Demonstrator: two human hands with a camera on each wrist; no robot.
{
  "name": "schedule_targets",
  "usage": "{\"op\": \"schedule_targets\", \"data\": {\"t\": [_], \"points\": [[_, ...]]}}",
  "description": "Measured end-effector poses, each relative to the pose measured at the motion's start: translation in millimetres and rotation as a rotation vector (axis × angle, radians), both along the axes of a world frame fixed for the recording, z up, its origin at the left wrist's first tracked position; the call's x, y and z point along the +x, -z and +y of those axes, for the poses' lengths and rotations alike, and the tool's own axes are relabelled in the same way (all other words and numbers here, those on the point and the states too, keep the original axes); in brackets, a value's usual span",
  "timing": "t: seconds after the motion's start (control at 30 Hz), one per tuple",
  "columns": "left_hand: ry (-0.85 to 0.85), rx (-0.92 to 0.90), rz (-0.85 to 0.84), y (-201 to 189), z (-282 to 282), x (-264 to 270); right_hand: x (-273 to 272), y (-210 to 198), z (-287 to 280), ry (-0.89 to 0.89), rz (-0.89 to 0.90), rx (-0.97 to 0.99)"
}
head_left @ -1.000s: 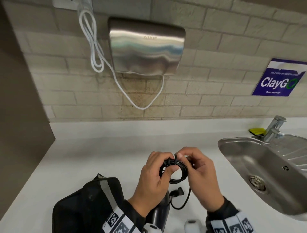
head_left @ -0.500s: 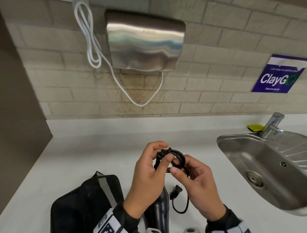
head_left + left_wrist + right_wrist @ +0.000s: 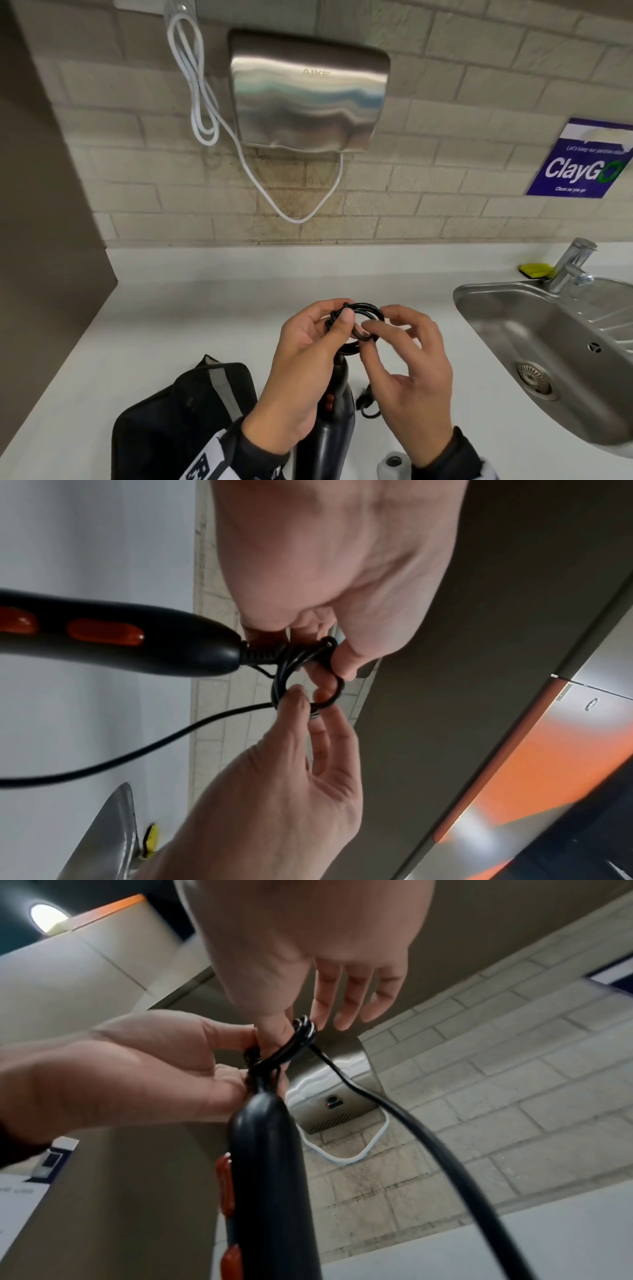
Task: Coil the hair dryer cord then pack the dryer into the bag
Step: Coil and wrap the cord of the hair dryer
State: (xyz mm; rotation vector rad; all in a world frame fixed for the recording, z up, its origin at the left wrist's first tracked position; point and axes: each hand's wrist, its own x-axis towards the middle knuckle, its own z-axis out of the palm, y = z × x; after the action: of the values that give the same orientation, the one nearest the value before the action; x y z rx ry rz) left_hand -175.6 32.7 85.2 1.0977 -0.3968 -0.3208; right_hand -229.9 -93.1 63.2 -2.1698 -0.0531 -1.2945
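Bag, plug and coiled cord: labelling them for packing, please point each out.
bag (image 3: pixel 164 428), head view, black front panel.
plug (image 3: pixel 363 401), head view, plug body.
coiled cord (image 3: pixel 368 307), head view, top of loop.
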Motion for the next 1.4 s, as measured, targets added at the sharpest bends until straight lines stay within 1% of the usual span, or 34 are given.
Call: {"op": "schedule_targets", "data": {"t": [0.07, 0.13, 0.2, 0.27, 0.37, 0.47, 0.57, 0.63, 0.77, 0.87, 0.97, 1.03, 1.13, 1.2, 1.27, 1.3, 1.33, 1.4], "points": [[0.036, -0.020, 0.000, -1, 2, 0, 1, 3, -2, 0.070, 0.000, -0.053], [0.088, -0.032, -0.037, -2, 4, 2, 0, 1, -4, 0.057, 0.001, -0.030], [0.129, 0.008, -0.145, 0, 7, 5, -3, -3, -6, -0.014, 0.016, 0.091], [0.140, 0.109, -0.296, 4, 9, 8, -5, -6, -9, -0.051, 0.065, 0.228], [0.119, 0.253, -0.462, 7, 12, 10, -8, -7, -13, -0.062, 0.113, 0.301], [0.055, 0.296, -0.556, 9, 11, 12, -12, -15, -16, -0.116, 0.155, 0.375], [-0.009, 0.295, -0.565, 13, 8, 12, -16, -26, -22, -0.199, 0.262, 0.549], [-0.038, 0.292, -0.559, 14, 5, 11, -21, -31, -28, -0.243, 0.336, 0.615], [-0.105, 0.288, -0.586, 17, 2, 12, -35, -49, -35, -0.341, 0.481, 0.670], [-0.131, 0.295, -0.595, 18, -2, 9, -42, -57, -41, -0.422, 0.600, 0.661], [-0.156, 0.284, -0.561, 18, -6, 5, -45, -59, -44, -0.427, 0.609, 0.708], [-0.167, 0.273, -0.537, 19, -8, 4, -48, -62, -44, -0.469, 0.601, 0.771], [-0.177, 0.253, -0.510, 18, -10, 3, -52, -63, -47, -0.610, 0.620, 0.930], [-0.191, 0.250, -0.513, 17, -10, 3, -54, -65, -50, -0.675, 0.638, 1.083], [-0.212, 0.261, -0.514, 18, -9, 4, -57, -68, -56, -0.731, 0.696, 1.219], [-0.225, 0.267, -0.516, 17, -8, 6, -59, -70, -58, -0.757, 0.752, 1.227], [-0.237, 0.272, -0.516, 17, -8, 7, -60, -69, -62, -0.782, 0.783, 1.193], [-0.248, 0.273, -0.503, 16, -6, 9, -62, -64, -68, -0.824, 0.765, 1.065]]}}
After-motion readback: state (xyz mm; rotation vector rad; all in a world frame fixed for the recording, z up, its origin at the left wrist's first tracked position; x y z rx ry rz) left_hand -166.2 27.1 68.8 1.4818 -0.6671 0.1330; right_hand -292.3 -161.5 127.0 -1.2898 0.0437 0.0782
